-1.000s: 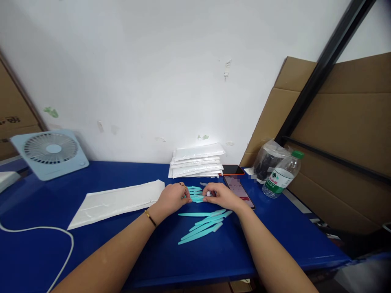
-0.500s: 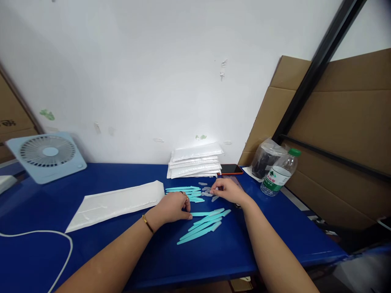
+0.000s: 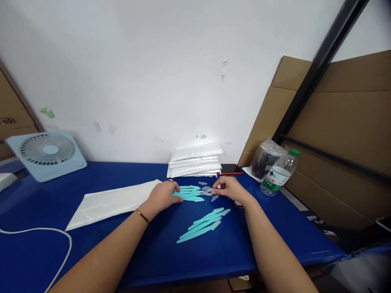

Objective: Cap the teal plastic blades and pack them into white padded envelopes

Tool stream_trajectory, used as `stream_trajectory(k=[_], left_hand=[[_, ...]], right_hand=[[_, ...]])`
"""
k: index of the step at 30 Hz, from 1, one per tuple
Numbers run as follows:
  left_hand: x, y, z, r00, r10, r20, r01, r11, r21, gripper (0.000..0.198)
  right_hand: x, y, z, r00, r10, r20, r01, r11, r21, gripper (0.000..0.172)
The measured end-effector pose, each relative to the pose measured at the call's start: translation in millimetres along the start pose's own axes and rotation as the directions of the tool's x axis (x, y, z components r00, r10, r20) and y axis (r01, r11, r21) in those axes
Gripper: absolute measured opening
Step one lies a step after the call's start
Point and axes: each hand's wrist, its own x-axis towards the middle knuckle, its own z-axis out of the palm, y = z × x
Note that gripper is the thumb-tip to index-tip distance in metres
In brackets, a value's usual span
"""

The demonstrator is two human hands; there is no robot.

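Observation:
A bunch of turquoise eyebrow razors lies at the middle of the blue table. My left hand is at the handle ends of this bunch, its thumb and fingers closed about a razor handle. Small clear blade caps are scattered just to the right of the bunch. Over them, my right hand pinches a cap between thumb and forefinger, mostly hidden by the fingers. Nearer to me lies a second group of turquoise razors, with pale caps over their blade ends.
A long white padded envelope lies at left; a stack of white envelopes stands by the wall. Beside it is a phone, and another lies partly under my right hand. A water bottle stands right; a blue fan and a white cable are left.
My left hand has moved away from the nearer group, up and left to the farther bunch, leaving a razor in the nearer group. My right hand has barely shifted, staying at the caps.

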Motion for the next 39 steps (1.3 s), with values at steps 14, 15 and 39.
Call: stream_trajectory(k=[14, 15, 39], left_hand=[[-12, 31, 13.4, 0.963, 0.189, 0.193, -0.167, 0.978, -0.126, 0.025], [-11, 30, 12.8, 0.964, 0.188, 0.187, -0.169, 0.979, -0.113, 0.024], [-9, 27, 5.9, 0.979, 0.193, 0.069, -0.187, 0.978, -0.089, 0.029]], right_hand=[[-6, -8, 9, 0.898, -0.131, 0.420, 0.124, 0.991, 0.044, 0.021], [-5, -9, 9, 0.911, -0.123, 0.393, 0.112, 0.992, 0.051, 0.020], [-17, 2, -13, 0.897, -0.011, 0.441, 0.039, 0.998, -0.054, 0.024]])
